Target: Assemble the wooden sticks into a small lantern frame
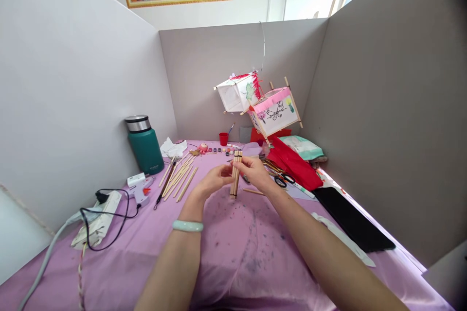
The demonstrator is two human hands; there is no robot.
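A small bundle of wooden sticks [235, 185] stands almost upright at the middle, with dark bands near its top and bottom. My right hand [255, 171] pinches it from the right near the upper part. From the other side, the fingers of my left hand [218, 178] close against the bundle. A pale green bangle [188, 226] circles the left wrist. Just right of the bundle's lower half, a loose stick [253, 191] lies on the cloth. Black-handled scissors [284, 180] rest beyond my right wrist.
Loose wooden sticks [178, 180], a glue gun [139, 191], a power strip [97, 221] and a green bottle [146, 148] are at left. Two paper lanterns [276, 112] hang at the back. Red cloth [294, 163] and a black slab [352, 218] lie right. Grey panels [241, 53] enclose the table.
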